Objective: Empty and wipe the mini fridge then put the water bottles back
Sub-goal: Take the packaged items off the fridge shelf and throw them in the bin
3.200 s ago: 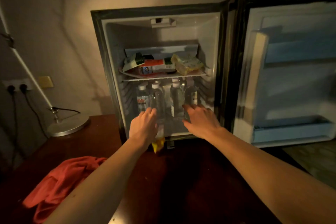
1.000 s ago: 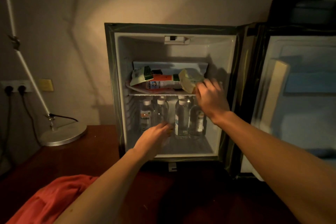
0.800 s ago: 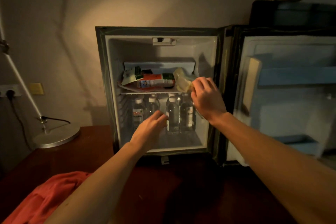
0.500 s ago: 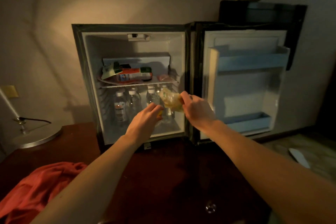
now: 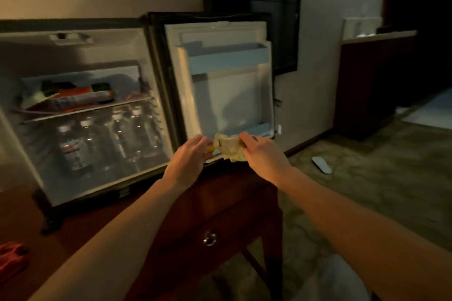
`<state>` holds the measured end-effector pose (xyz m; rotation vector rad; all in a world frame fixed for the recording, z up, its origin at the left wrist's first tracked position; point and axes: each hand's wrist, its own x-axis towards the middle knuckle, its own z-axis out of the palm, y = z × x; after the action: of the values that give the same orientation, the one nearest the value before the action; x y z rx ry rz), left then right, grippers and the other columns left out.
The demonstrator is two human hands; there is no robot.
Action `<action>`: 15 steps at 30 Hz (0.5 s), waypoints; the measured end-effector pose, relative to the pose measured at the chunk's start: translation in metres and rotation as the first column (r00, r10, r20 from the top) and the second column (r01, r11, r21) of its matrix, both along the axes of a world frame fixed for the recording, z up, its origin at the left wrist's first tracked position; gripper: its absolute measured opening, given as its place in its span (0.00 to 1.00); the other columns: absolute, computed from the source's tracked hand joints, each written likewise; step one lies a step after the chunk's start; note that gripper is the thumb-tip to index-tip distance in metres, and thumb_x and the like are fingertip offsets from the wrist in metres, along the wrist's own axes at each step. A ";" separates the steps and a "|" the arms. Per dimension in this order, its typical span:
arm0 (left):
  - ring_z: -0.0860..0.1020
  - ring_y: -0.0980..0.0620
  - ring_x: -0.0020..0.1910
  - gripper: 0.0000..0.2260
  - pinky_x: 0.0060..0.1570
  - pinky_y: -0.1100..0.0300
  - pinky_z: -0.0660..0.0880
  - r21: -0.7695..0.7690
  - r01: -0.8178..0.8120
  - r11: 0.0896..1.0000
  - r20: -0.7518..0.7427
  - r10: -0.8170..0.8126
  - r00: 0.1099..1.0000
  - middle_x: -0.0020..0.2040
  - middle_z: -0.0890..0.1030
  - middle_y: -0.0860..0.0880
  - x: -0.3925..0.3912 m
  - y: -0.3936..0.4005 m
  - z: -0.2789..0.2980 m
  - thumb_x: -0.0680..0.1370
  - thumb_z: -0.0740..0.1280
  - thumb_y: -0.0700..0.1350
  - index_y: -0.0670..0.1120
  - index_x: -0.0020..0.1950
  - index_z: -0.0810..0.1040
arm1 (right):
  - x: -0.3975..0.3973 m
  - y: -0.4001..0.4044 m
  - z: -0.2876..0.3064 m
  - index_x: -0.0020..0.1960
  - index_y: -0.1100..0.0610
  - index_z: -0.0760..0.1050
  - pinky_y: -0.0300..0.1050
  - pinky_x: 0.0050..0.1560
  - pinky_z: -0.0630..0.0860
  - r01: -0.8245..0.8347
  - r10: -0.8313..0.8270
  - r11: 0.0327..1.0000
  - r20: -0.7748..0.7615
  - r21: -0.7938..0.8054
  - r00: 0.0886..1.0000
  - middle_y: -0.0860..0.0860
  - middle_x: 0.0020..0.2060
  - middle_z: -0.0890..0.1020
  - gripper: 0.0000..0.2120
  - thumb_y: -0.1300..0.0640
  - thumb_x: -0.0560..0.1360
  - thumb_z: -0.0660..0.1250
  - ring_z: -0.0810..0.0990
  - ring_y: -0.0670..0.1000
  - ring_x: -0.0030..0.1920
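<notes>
The right hand [image 5: 263,151] pinches a crumpled, pale yellowish packet [image 5: 230,148] between thumb and fingertips, and the left hand [image 5: 189,156] meets it from the other side, its fingers curled narrow around something small and yellow at the packet's left edge (what that is, the blur hides). Both hands hang in front of the open door [image 5: 225,80] of the mini fridge [image 5: 80,110], just off the edge of the dark wooden table [image 5: 195,203].

Left of the left fingers and further back, the water bottles [image 5: 110,139] stand upright in a row on the fridge floor. Above them, on the shelf [image 5: 83,109], a red-and-white carton [image 5: 80,98] lies on its side among other dim packages. A red cloth [image 5: 11,258] lies on the table, well behind the left forearm and near the picture's lower-left corner.

The emptying looks barely begun. To do it well, the packet should go down somewhere clear of the fridge mouth and away from the cloth, so wiping is not blocked later. It seems soft and light, so a gentle pinch is enough; squeezing may burst it. Then take the shelf items before the bottles, and lift the bottles one per hand by their bodies so none topple.
</notes>
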<state>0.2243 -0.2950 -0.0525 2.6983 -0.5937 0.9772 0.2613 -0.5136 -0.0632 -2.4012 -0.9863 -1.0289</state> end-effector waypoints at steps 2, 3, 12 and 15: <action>0.78 0.43 0.49 0.09 0.48 0.50 0.74 0.015 0.034 0.999 -0.019 -0.034 0.999 0.50 0.78 0.45 0.013 -0.037 -0.005 0.76 0.71 0.41 0.42 0.54 0.76 | 0.003 -0.036 -0.007 0.52 0.61 0.74 0.49 0.29 0.76 0.081 -0.081 0.997 -0.012 0.013 0.997 0.56 0.35 0.79 0.10 0.67 0.72 0.68 0.79 0.58 0.32; 0.78 0.44 0.49 0.08 0.48 0.53 0.72 0.021 0.059 0.998 -0.025 -0.059 0.998 0.49 0.79 0.45 0.020 -0.056 -0.008 0.76 0.71 0.41 0.42 0.53 0.77 | 0.004 -0.055 -0.012 0.53 0.61 0.74 0.49 0.29 0.76 0.118 -0.118 0.993 -0.014 0.013 0.993 0.56 0.36 0.80 0.10 0.68 0.72 0.68 0.79 0.58 0.32; 0.77 0.51 0.48 0.09 0.42 0.55 0.73 0.056 0.238 0.970 -0.104 -0.231 0.967 0.47 0.78 0.53 0.076 -0.227 -0.052 0.78 0.67 0.54 0.50 0.50 0.76 | 0.003 -0.227 -0.066 0.55 0.57 0.72 0.50 0.36 0.75 0.443 -0.427 0.896 -0.202 0.039 0.881 0.54 0.42 0.80 0.06 0.60 0.79 0.61 0.79 0.56 0.39; 0.77 0.52 0.47 0.10 0.40 0.52 0.75 0.058 0.322 0.945 -0.150 -0.310 0.939 0.46 0.78 0.55 0.089 -0.282 -0.076 0.79 0.65 0.56 0.51 0.51 0.76 | -0.003 -0.278 -0.090 0.54 0.58 0.73 0.45 0.34 0.67 0.530 -0.503 0.845 -0.232 0.072 0.833 0.54 0.40 0.79 0.05 0.60 0.79 0.61 0.77 0.55 0.36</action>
<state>0.3136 -0.5767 -0.1290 2.5974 -1.0194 0.6883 0.2586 -0.7920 -0.1528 -2.6522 -0.1747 -0.9422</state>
